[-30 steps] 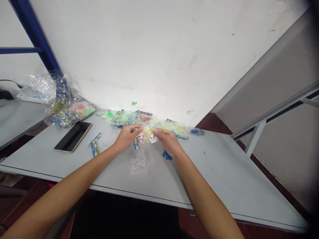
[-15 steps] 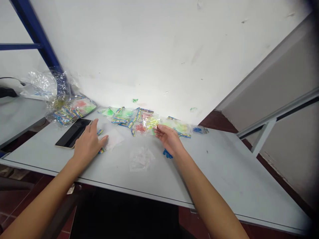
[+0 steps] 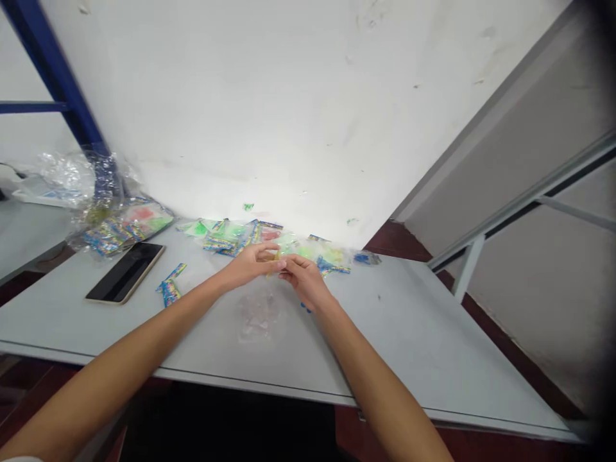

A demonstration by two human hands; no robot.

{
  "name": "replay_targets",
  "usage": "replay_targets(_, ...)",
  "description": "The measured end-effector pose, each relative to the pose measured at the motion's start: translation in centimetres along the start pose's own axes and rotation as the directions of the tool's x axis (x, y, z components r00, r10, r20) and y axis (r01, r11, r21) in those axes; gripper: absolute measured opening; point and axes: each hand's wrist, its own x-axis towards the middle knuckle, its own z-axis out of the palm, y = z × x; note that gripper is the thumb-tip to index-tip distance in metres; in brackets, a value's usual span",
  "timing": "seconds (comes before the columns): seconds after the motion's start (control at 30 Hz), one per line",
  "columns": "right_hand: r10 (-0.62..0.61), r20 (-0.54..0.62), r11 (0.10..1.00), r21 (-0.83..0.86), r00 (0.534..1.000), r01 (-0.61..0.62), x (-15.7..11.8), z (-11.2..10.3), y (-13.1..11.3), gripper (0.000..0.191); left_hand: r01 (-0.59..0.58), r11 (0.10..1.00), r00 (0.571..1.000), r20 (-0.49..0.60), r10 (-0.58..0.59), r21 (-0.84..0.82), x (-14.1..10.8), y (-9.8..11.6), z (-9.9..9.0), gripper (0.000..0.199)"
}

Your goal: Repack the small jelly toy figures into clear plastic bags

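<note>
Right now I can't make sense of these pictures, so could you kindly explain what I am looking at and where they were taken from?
There is no machine here. These are a person's own bare hands, and all three pictures come from one camera worn on the head, looking forward and down. The left hand and the right hand meet above a pale grey table, pinching a small yellowish piece that is too small to identify. Just beyond them lies a row of clear plastic packets with colourful printed strips, and nearer the person lies a clear plastic sheet. Further left are a black smartphone, loose printed strips and a heap of plastic packets. A white wall rises behind the table.
</note>
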Motion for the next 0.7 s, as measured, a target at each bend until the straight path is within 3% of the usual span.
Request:
replay_targets(0.17, 0.009, -0.012, 0.999, -0.034, 1.000, -0.010, 0.1, 0.1, 0.5, 0.032, 0.053, 0.991, 0.999, 0.010, -0.053, -0.124, 0.1, -1.3, 0.7, 0.069)
replay_targets(0.33, 0.019, -0.062, 0.998, -0.059, 0.998, -0.023, 0.3, 0.2, 1.0, 0.035, 0.055, 0.966, 0.998, 0.012, -0.054, -0.251, -0.4, -1.7, 0.9, 0.034)
replay_targets(0.43, 0.010, -0.033, 0.998, -0.058, 0.999, -0.012, 0.2, 0.3, 0.8, 0.035, 0.100, 0.917, 0.995, 0.011, -0.104, -0.387, -0.4, -1.7, 0.9, 0.030)
replay_targets(0.6, 0.015, 0.013, 0.998, -0.057, 1.000, -0.014, 0.0, 0.4, 0.4, 0.031, 0.104, 0.891, 0.986, -0.069, -0.149, -0.441, -0.3, -2.3, 0.7, 0.024)
replay_targets(0.7, 0.027, 0.002, 0.999, -0.038, 1.000, -0.027, 0.0, 0.2, 0.4, 0.028, 0.135, 0.849, 0.980, -0.057, -0.190, -0.512, -0.1, -2.7, 0.6, 0.020)
